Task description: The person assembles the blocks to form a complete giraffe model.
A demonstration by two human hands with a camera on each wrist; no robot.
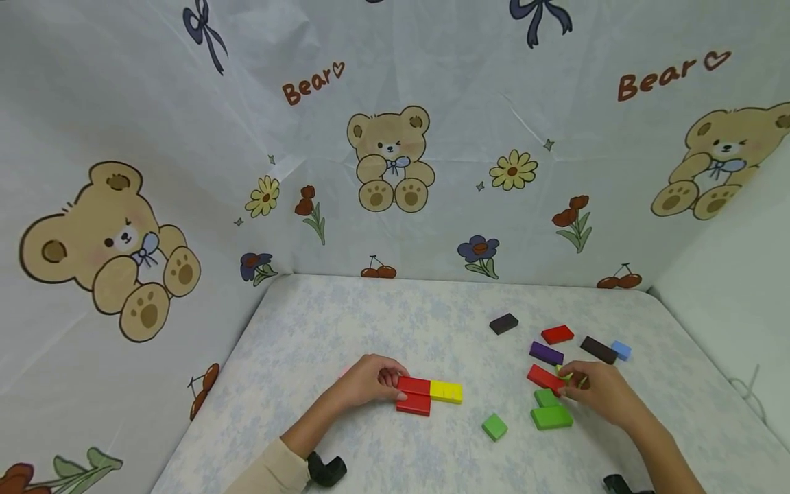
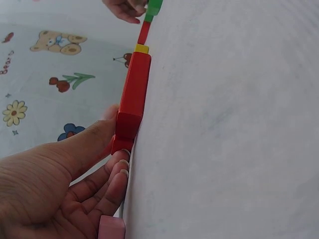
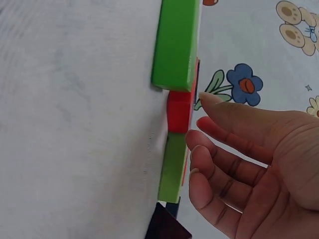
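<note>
One red block [image 1: 415, 386] pinched in my left hand [image 1: 370, 379]
Right hand [image 1: 595, 390] loosely parted at a second red block [image 1: 543, 378]; "Bear" lettering [image 1: 305, 87], eleven o'clock.

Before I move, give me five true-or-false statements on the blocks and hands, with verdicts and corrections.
1. The left hand is at two red blocks. True.
2. The yellow block lies apart from those. False: the yellow block sits against the farther one.
3. A blue block lies beside a black block. True.
4. The purple block is in the right hand. False: the right hand is by another red block; the purple block lies beyond that.
5. The left wrist view shows a pink block. True.
</note>
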